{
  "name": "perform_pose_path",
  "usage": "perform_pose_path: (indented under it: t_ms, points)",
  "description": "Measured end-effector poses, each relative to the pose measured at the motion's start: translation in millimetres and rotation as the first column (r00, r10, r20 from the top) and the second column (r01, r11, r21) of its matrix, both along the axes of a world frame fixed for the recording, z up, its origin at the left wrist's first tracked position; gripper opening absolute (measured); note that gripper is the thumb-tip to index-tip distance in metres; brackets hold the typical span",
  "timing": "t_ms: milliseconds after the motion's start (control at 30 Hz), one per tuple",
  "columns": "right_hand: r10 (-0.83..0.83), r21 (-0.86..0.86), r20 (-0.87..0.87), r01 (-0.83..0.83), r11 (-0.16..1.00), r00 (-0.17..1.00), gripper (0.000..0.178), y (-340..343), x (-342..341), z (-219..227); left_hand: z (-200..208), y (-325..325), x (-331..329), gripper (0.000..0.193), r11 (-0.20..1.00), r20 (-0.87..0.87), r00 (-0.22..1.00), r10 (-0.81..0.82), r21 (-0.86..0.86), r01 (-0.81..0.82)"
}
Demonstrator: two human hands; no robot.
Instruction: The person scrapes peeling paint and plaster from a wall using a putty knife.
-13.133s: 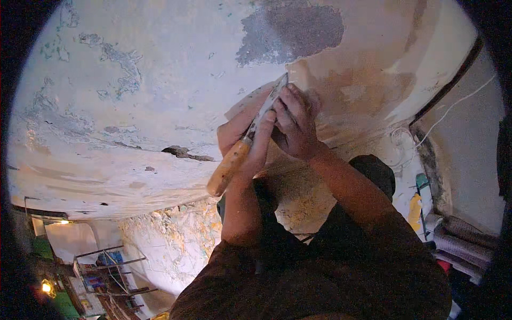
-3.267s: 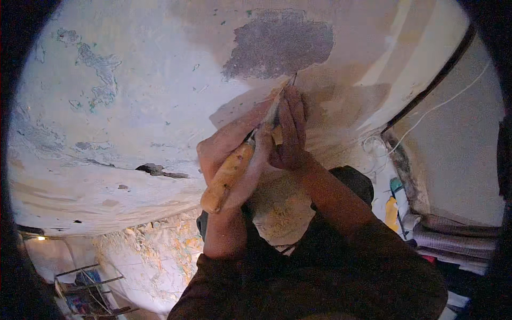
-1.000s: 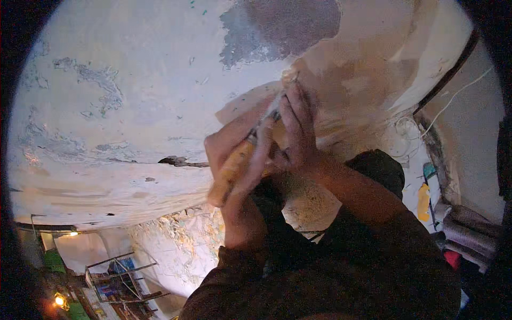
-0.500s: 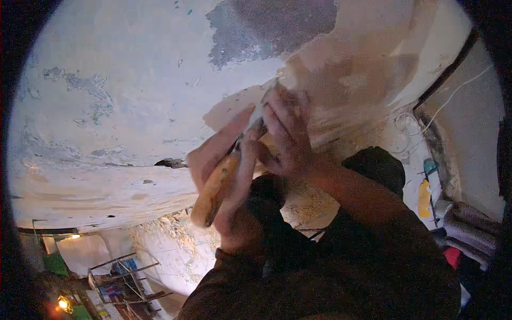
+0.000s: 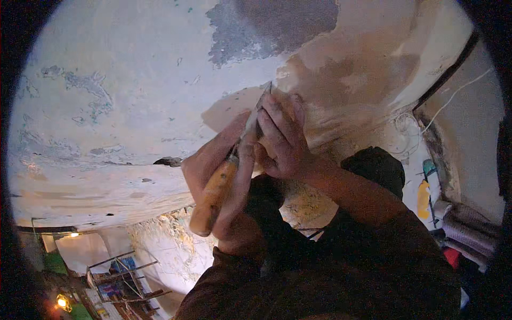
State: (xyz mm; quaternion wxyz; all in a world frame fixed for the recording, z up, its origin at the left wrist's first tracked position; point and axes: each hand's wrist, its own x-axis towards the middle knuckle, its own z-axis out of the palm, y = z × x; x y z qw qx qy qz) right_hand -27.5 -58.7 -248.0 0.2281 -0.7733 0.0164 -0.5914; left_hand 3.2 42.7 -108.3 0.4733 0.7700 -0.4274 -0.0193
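In both hands I hold a wooden-handled tool with a narrow, pointed metal blade, seen nearly edge-on; its exact kind is unclear. My left hand is closed around it where handle and blade meet, the handle's butt sticking out toward me. Against the blade, the fingers of my right hand are curled near its tip. That tip points away, close in view to the patchy pale plaster surface; whether they touch I cannot tell. Beside the tip lies a damp-looking brown patch, with a grey bare patch farther off.
A dark crack or hole breaks the surface left of my hands. At the right hang a white cable and a yellow object near rolled grey material. Lower left are a metal frame and a lit lamp.
The tool and both hands have drawn back slightly toward me and a little left, its tip pulling away from the brown patch's edge. The grip looks the same.
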Motion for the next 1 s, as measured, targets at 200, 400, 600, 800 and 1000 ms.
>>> perform_pose_path:
  t_ms: [200, 400, 600, 800, 1000]
  points:
    - [0.026, 0.055, 0.007, -0.027, 0.998, 1.000, 0.067, 3, 0, -1, -1, 8, 14, 0.027, 0.990, 0.052, 0.997, -0.064, -0.119, 0.070]
    - [-0.008, 0.143, 0.084, -0.004, 0.990, 0.996, 0.068, -4, 4, -2, -4, -4, 13, 0.028, 0.994, -0.022, 0.995, -0.098, -0.055, 0.097]
    - [-0.005, -0.020, -0.041, 0.005, 1.000, 0.999, 0.068, -4, 0, -3, -1, 0, 9, 0.029, 0.986, 0.010, 0.995, -0.098, -0.131, 0.098]
    - [-0.014, 0.054, 0.003, 0.013, 0.998, 1.000, 0.073, 3, 1, -2, 0, -2, 3, 0.030, 0.996, -0.074, 0.995, -0.063, -0.064, 0.058]
    - [-0.006, 0.163, 0.074, -0.007, 0.987, 0.997, 0.071, 3, 0, -2, -1, -6, 1, 0.028, 0.974, 0.023, 0.990, -0.142, -0.177, 0.144]
